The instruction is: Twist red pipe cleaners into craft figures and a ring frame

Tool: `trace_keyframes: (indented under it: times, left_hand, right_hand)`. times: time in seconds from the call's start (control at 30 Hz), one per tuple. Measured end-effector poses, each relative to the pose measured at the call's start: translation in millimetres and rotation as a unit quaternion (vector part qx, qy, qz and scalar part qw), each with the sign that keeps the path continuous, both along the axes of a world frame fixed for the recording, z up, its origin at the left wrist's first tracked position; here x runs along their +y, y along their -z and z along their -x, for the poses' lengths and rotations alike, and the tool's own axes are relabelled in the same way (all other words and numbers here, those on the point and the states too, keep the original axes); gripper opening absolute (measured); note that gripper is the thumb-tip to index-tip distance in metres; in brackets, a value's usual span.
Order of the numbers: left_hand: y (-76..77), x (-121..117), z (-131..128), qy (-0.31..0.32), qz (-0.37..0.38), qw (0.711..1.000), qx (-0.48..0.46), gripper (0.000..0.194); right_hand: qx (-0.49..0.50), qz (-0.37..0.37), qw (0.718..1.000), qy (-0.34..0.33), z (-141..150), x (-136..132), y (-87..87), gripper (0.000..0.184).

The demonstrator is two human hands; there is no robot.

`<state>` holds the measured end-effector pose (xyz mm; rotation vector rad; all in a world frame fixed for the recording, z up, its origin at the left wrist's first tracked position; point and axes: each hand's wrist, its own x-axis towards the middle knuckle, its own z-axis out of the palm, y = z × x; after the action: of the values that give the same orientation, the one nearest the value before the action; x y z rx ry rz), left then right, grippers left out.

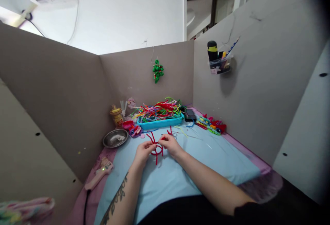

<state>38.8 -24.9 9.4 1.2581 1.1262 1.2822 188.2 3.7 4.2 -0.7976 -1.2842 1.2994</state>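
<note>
Between my two hands hangs a red pipe-cleaner piece (156,154), bent into a ring with several loose ends sticking up and down. My left hand (144,151) pinches it on the left side, thumb and fingers together. From the right, my right hand (170,145) pinches its upper right part. Both hands are just above the light blue table cover (165,180). Behind my right hand lie a red pipe-cleaner scrap (170,130) and a pair of scissors (175,135), partly hidden.
A blue tray (160,124) heaped with colourful pipe cleaners stands at the back. Left are a metal bowl (115,138) with small white bits and a pink glue gun (100,175) with a cord. Finished pipe-cleaner figures (213,126) lie at right. Grey partitions (146,77) surround the table.
</note>
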Motion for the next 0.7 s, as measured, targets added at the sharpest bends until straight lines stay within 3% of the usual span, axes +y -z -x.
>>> trace_keyframes:
  times: [0.1, 0.2, 0.27, 0.37, 0.43, 0.57, 0.7]
  left_hand:
    - [-0.6, 2.2, -0.3, -0.053, -0.013, 0.998, -0.024, 0.029]
    - [-1.3, 1.7, -1.9, -0.052, -0.019, 0.998, -0.028, 0.029]
    - [-0.9, 0.8, -2.6, -0.040, -0.017, 0.999, -0.021, 0.030]
    - [2.0, 0.3, -3.1, -0.040, -0.026, 0.999, 0.012, 0.032]
    - [4.8, 0.2, -3.8, -0.037, -0.040, 0.998, 0.033, 0.033]
    - [6.3, -1.4, -6.8, -0.003, -0.049, 0.997, 0.058, 0.033]
    - [-0.7, -2.9, -6.5, -0.005, -0.055, 0.997, 0.055, 0.038]
  right_hand:
    - [0.026, 0.056, 0.998, 0.001, 1.1, -0.2, 1.8, 0.022]
    - [0.031, 0.108, 0.994, -0.002, 1.0, 1.3, 4.8, 0.021]
    - [0.005, 0.076, 0.997, 0.022, -0.8, 3.0, 5.5, 0.019]
    - [-0.063, -0.059, 0.993, 0.084, -5.2, 5.2, 4.3, 0.021]
    - [-0.111, -0.124, 0.983, 0.081, -7.4, 6.0, 3.3, 0.022]
    - [-0.155, -0.097, 0.983, -0.009, -7.9, 5.6, 4.2, 0.017]
    - [-0.144, -0.054, 0.988, -0.022, -6.9, 3.6, 7.7, 0.017]
